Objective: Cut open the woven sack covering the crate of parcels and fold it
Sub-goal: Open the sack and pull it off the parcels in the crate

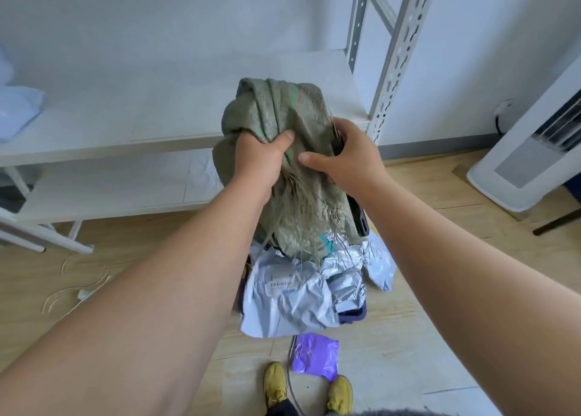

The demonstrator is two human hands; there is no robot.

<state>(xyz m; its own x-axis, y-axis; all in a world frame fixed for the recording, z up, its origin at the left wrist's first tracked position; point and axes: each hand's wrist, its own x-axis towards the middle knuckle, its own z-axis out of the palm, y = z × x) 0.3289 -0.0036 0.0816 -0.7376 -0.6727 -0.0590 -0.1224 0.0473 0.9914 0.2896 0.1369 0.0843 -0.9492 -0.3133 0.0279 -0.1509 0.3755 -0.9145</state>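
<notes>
The green woven sack is bunched up and lifted in front of me, its frayed threads hanging down over the parcels. My left hand grips a gathered fold of the sack from the left. My right hand holds a dark-handled knife whose thin blade points up, and its thumb lies against the sack. Below, silver-grey parcels fill a dark blue crate on the floor; most of the crate is hidden by them.
A white metal shelf unit stands behind the sack, with a slotted upright at its right. A white fan unit stands at the right. A purple parcel lies by my yellow shoes. Loose cord lies on the floor at left.
</notes>
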